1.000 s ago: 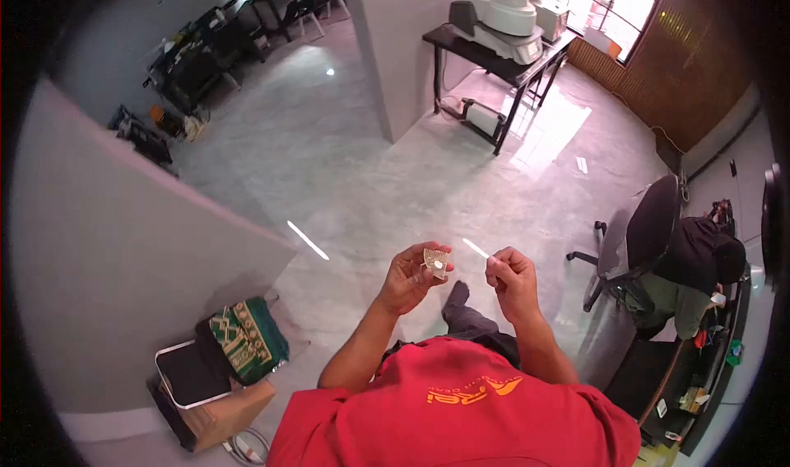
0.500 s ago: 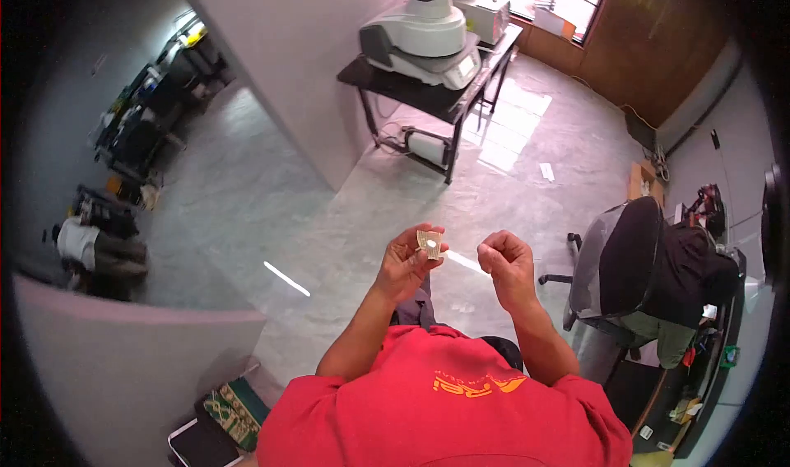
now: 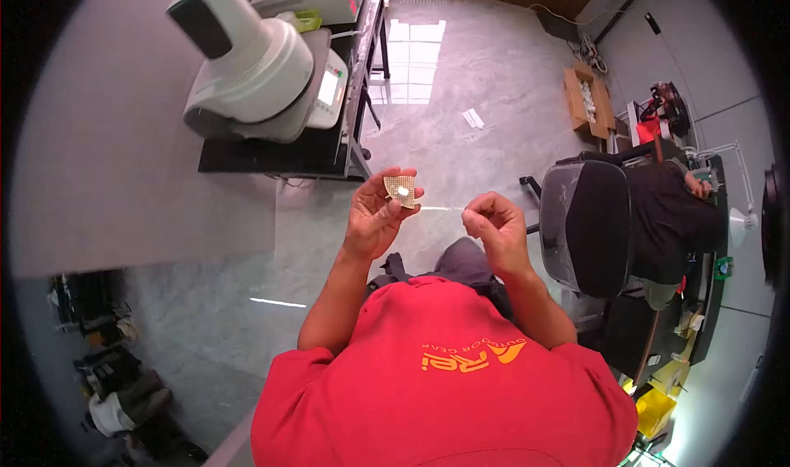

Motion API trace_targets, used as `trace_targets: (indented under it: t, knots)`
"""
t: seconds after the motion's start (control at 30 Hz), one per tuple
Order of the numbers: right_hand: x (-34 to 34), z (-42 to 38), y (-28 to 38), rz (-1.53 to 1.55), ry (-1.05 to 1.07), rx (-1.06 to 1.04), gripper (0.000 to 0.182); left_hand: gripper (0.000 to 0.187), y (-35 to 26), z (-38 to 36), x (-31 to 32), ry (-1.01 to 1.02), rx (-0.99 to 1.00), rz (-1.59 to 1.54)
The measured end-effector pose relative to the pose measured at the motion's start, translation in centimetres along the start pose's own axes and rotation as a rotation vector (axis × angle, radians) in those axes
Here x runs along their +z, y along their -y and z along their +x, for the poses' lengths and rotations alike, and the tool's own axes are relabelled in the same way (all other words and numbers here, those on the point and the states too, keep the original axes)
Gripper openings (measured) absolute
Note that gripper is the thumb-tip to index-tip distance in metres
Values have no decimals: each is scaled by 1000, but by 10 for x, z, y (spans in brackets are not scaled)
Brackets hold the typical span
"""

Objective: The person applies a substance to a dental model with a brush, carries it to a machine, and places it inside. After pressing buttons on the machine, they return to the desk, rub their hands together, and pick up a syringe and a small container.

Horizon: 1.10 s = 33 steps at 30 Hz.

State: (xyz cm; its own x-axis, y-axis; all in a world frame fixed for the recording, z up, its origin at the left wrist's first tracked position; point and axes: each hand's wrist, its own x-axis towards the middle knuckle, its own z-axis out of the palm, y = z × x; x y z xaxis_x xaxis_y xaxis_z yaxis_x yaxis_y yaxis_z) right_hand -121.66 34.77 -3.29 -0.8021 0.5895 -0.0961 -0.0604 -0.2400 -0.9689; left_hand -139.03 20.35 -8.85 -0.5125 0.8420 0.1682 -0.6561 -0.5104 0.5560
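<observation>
We take the scene from big to small. The grey floor point(image 3: 461, 80) fills most of the view, w/ a black desk point(image 3: 271, 156) at upper left carrying a large white machine point(image 3: 255, 64) near its front edge. At right a black office chair point(image 3: 588, 220) stands w/ another person point(image 3: 666, 212) seated beyond it, bent over their own bench. Our red shirt point(image 3: 444, 376) fills the bottom.

Both our arms are raised in front of the chest, over the floor, nothing under them but our dark trouser leg. Our left hand point(image 3: 374, 216) pinches a small square perforated board point(image 3: 401, 190) at the fingertips, held up w/ its flat face toward us; a pale spot shows near its middle. Our right hand point(image 3: 494, 228) is curled narrow, thumb and forefinger closed on a thin pale wire point(image 3: 440, 209).

The key relation: the wire's long axis runs roughly level, from the right hand leftward to the board's lower right edge. Its far tip is just beside or touching the board; we can't tell which. The hands are near each other, not touching; the wire bridges the gap
</observation>
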Motion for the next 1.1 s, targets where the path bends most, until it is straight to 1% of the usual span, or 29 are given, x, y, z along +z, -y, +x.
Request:
trace_targets:
  t: [0.1, 0.17, 0.23, 0.37, 0.43, 0.5, 0.6, 0.7, 0.73, 0.83, 0.87, 0.97, 1.0, 1.1]
  knots:
    - [-24, 66, 2, 34, -41, -29, 8, 48, 3, 69, -17, 10, -18, -17]
    - [-42, 115, 11, 62, -26, -31, 8, 49, 10, 115, -27, 8, 6, -19]
    - [-59, 164, 23, 33, 55, -39, 8, 49, 20, 154, -31, 0, 49, -19]
    - [-84, 257, 61, -6, 249, -14, 9, 55, 39, 223, -25, -91, 161, -54]
    - [-88, 303, 82, -45, 358, -24, 9, 55, 42, 260, -23, -123, 217, -76]
    - [-90, 340, 91, -81, 429, -39, 10, 53, 46, 287, -24, -168, 260, -83]
    - [-88, 397, 97, -85, 526, -63, 12, 49, 40, 334, -36, -183, 327, -79]
    - [-77, 448, 93, -222, 524, -252, 15, 48, 33, 379, -52, -242, 363, -24]
    - [-73, 466, 89, -251, 516, -332, 18, 47, 30, 392, -59, -258, 385, -15]
    - [-56, 518, 84, -328, 490, -446, 21, 46, 13, 438, -83, -269, 451, 23]
    - [-48, 535, 82, -311, 468, -490, 24, 45, 6, 452, -90, -271, 473, 35]
    - [-30, 587, 84, -356, 477, -530, 23, 46, -19, 492, -108, -299, 526, 43]
    - [-26, 603, 86, -376, 524, -561, 25, 47, -29, 504, -113, -303, 536, 70]
    - [-5, 646, 87, -343, 553, -622, 26, 47, -55, 533, -128, -326, 564, 92]
